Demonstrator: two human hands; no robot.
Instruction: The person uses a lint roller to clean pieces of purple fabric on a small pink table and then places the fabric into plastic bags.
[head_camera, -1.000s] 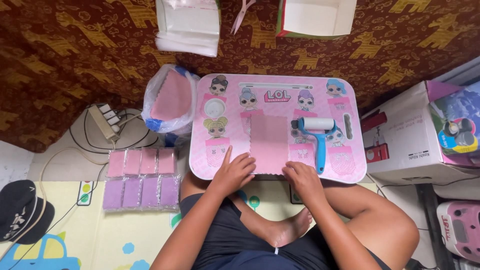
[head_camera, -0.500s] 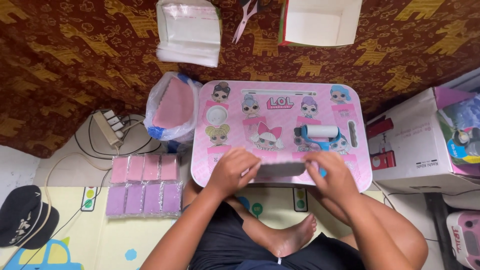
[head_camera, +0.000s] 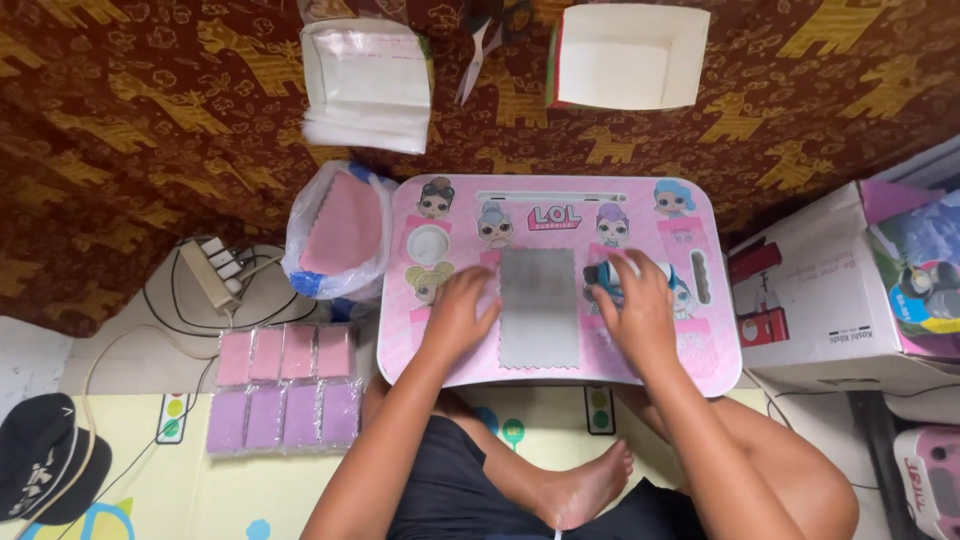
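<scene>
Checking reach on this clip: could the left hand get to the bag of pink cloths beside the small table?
Probably yes. The left hand rests by the grey cloth; the bag sits just past the table edge, nothing between.

The right hand (head_camera: 635, 310) is covering most of a blue-and-white roller tool (head_camera: 603, 277) at centre right of the frame; only its left end is showing, so its shape is unclear, and whether the fingers are closing round it cannot be told. The left hand (head_camera: 458, 312) is hiding the left edge of the grey cloth (head_camera: 539, 306). Motion blur is softening the cloth's texture. The plastic bag (head_camera: 338, 232) is veiling its pink contents. At the right edge, the frame is cutting off the cardboard box (head_camera: 835, 300) and a pink-and-white appliance (head_camera: 935, 480) at lower right. The black cap (head_camera: 45, 470) is running off the lower left corner. The scissors (head_camera: 478, 45) at top centre are partly cropped.
</scene>
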